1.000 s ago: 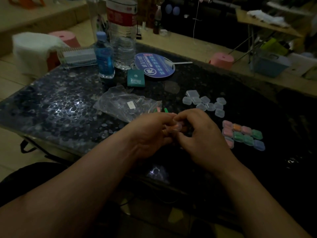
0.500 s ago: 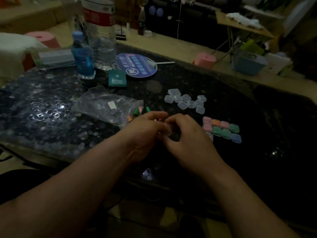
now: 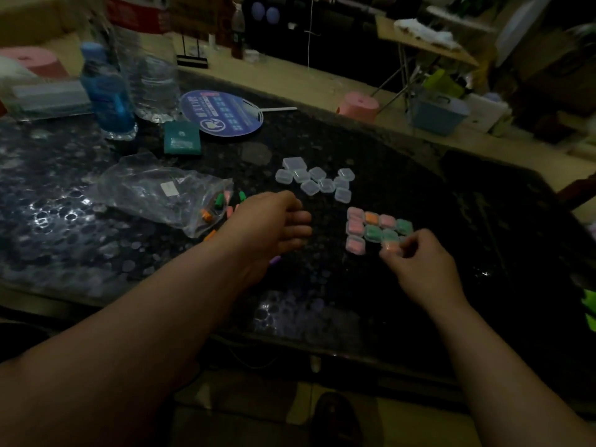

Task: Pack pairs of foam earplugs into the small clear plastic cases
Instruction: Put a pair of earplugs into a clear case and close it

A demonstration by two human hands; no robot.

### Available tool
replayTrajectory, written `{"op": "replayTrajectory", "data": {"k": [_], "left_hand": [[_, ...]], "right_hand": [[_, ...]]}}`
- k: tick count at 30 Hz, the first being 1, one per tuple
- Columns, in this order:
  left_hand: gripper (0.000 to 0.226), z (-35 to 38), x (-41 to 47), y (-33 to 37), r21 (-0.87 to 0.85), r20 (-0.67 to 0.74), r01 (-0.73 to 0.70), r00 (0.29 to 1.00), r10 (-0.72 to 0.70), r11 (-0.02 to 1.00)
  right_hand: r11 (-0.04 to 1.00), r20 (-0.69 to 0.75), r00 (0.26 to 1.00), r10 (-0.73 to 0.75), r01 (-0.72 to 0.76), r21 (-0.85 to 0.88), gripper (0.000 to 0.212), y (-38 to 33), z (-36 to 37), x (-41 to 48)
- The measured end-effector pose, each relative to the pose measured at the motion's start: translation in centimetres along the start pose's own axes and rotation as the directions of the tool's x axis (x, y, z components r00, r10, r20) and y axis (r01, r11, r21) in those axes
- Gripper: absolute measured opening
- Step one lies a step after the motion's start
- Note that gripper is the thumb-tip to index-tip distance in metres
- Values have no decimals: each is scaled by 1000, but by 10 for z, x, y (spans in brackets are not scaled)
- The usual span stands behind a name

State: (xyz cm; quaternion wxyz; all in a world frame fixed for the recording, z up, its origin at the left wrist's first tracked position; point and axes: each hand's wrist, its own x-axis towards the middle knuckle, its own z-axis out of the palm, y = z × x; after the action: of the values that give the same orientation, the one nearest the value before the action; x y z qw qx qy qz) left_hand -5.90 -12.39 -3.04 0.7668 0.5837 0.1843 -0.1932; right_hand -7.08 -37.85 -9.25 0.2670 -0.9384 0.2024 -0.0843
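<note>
1. Along the far left of the dark table [image 3: 451,221], at ten o'clock from the left hand [image 3: 271,224], a blue bottle [image 3: 108,91] stands in front of a taller water bottle [image 3: 148,59].
2. At nine o'clock from that hand lies a crumpled plastic bag [image 3: 154,191], its mouth turned toward the wrist. Green, orange and pink loose earplugs [image 3: 219,200] spill out there, partly hidden by the forearm.
3. At twelve o'clock from the bag, a teal packet [image 3: 181,138] lies just beside a round blue fan [image 3: 222,112].
4. The left hand is turned palm inward, its fingers relaxed and loosely straight, holding nothing.
5. At one o'clock from it sits a loose cluster of empty cases [image 3: 317,182], small, square and clear.
6. At three o'clock, the filled cases [image 3: 374,225] lie in touching rows, pink, orange and green showing through the plastic.
7. At five o'clock from that block, the right hand [image 3: 419,266] pinches a peach-filled case [image 3: 392,248] between thumb and fingertips at the block's near edge. I cannot tell whether it is touching the table.
8. Beyond the table, at one o'clock, stand a pink stool [image 3: 358,106] and a blue crate [image 3: 438,112].
</note>
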Motion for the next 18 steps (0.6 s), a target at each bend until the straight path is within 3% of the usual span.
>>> {"op": "replayTrajectory", "data": {"k": [5, 14, 18], "left_hand": [[17, -1, 4, -2, 23, -7, -10, 1000, 10, 1000], [21, -11, 8, 4, 44, -5, -2, 1000, 2, 999], [20, -18, 8, 13, 41, -28, -24, 999, 25, 999]], "right_hand": [[988, 42, 999, -33, 39, -149, 30, 11, 16, 0], [980, 95, 988, -122, 135, -143, 25, 16, 18, 0], [970, 48, 989, -142, 149, -190, 21, 10, 23, 2]]}}
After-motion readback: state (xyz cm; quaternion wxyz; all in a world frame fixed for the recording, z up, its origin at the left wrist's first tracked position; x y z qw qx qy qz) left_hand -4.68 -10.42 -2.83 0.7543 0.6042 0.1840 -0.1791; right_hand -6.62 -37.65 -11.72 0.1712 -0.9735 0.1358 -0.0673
